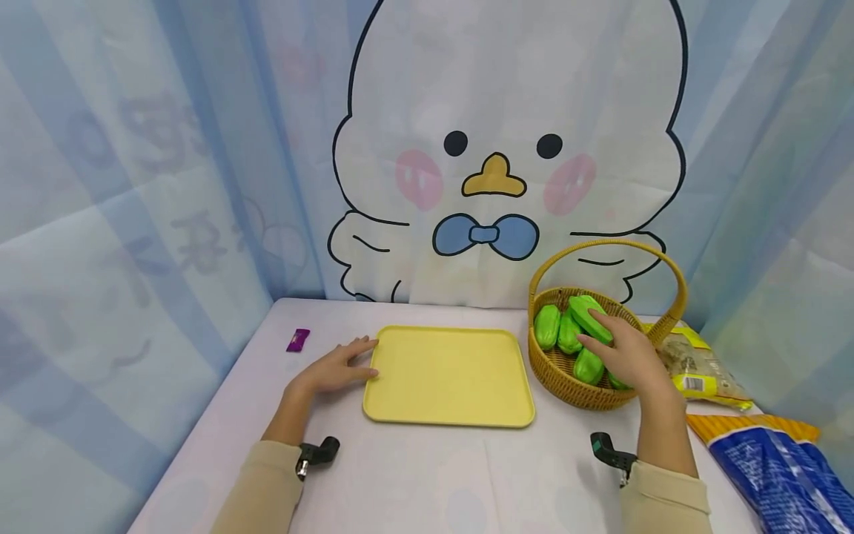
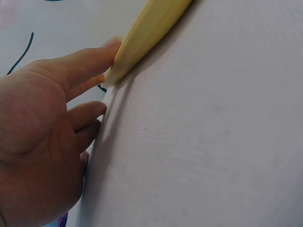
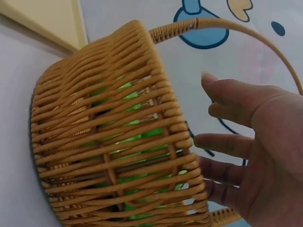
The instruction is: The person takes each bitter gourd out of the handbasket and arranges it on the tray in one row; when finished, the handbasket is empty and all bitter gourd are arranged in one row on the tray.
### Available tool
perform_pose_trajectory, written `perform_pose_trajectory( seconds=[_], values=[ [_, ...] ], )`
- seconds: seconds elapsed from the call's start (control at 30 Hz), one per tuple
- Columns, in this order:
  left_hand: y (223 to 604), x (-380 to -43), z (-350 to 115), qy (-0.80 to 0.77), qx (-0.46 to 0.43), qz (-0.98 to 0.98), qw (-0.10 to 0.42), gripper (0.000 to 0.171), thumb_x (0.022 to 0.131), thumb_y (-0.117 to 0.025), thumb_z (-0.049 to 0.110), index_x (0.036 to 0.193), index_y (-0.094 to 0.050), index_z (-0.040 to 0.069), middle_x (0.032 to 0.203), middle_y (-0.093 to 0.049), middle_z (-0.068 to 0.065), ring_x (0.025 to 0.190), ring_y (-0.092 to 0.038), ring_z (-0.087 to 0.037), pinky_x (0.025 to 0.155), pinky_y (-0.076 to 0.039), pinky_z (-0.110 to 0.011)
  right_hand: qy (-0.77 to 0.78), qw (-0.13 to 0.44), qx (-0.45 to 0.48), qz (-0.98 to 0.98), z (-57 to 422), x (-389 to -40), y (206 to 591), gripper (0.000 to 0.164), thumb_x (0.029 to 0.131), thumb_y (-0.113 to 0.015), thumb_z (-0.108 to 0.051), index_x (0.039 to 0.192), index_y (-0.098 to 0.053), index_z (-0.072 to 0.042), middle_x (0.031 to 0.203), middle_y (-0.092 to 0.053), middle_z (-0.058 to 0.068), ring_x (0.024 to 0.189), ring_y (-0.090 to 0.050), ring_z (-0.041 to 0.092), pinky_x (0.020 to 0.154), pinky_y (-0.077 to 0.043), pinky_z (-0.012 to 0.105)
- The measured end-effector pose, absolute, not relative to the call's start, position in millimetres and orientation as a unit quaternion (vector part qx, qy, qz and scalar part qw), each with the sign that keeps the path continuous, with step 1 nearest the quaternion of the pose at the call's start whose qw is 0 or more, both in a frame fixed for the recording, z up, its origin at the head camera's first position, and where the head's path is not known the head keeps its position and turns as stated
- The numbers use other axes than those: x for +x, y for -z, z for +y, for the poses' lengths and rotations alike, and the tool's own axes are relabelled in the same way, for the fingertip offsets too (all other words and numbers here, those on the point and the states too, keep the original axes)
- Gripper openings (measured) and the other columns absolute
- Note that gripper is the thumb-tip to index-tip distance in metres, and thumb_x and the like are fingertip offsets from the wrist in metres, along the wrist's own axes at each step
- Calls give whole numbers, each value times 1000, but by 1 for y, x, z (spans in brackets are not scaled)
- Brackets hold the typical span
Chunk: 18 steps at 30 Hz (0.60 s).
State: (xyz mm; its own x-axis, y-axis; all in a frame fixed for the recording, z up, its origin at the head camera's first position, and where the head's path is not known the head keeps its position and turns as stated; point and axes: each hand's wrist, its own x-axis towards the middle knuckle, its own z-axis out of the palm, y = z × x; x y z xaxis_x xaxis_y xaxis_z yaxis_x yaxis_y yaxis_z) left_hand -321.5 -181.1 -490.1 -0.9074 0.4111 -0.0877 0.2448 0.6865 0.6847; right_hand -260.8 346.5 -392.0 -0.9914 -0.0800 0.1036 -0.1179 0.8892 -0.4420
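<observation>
A yellow rectangular tray (image 1: 448, 377) lies flat on the table. My left hand (image 1: 336, 367) is at its left edge, fingertips and thumb touching the rim, fingers loosely extended. To the right of the tray stands a round wicker basket (image 1: 580, 393) with a tall handle, holding several shiny green oblong things (image 1: 547, 328). My right hand (image 1: 627, 352) reaches over the basket, thumb and fingertips close to the uppermost green oblong (image 1: 590, 319). In the right wrist view its fingers (image 3: 227, 92) are extended above the wicker rim, nothing visible between them.
A small purple packet (image 1: 298, 340) lies on the left of the table. Right of the basket are a clear-and-yellow bag (image 1: 700, 363) and a blue-and-orange bag (image 1: 774, 467). A curtain with a cartoon chick (image 1: 494, 89) hangs behind.
</observation>
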Motion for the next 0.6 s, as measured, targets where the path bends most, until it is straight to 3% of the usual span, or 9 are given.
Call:
perform_pose_trajectory(
  seconds=[0.07,0.17,0.6],
  values=[
    [491,-322,-182,-350,184,911,116,77,96,-71,47,161,-42,17,171,-24,-19,161,-13,-41,130,-5,-62,-229,23,48,-972,350,-263,395,79,106,-50,-56,166,-26,-10,163,-29,35,138,-40,60,105,-37,78],
    [491,-323,-182,-349,186,911,118,77,96,-71,47,161,-42,18,172,-24,-19,162,-13,-39,131,-3,-60,-229,7,40,-973,353,-265,399,80,106,-50,-57,166,-25,-11,164,-26,36,145,-26,64,110,-27,82],
    [490,-321,-181,-352,180,910,125,77,97,-70,48,161,-41,19,172,-23,-18,161,-11,-41,129,-4,-64,-167,-7,14,-986,353,-267,405,83,104,-46,-66,163,-33,-9,160,-37,34,140,-38,62,105,-37,80]
  ],
)
